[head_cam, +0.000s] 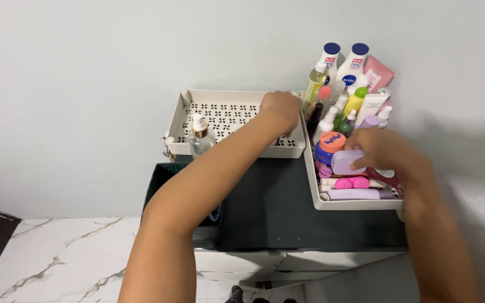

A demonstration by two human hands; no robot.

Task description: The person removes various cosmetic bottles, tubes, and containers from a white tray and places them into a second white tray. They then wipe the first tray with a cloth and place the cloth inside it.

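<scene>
On top of the dark cabinet, the right hand grasps a lilac case over the full tray. Left hand rests curled in the near-empty tray beside a clear bottle; whether it grasps anything I cannot tell.

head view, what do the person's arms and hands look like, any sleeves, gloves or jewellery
Both arms are bare from the bottom edge of the picture to the wrists: no sleeves show. The left hand and right hand wear no gloves. No watch, bracelet or ring is visible, though the fingers are partly hidden.

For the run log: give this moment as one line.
left hand: in white perforated tray, beside clear dropper bottle | right hand: holding lilac case over full tray
</scene>
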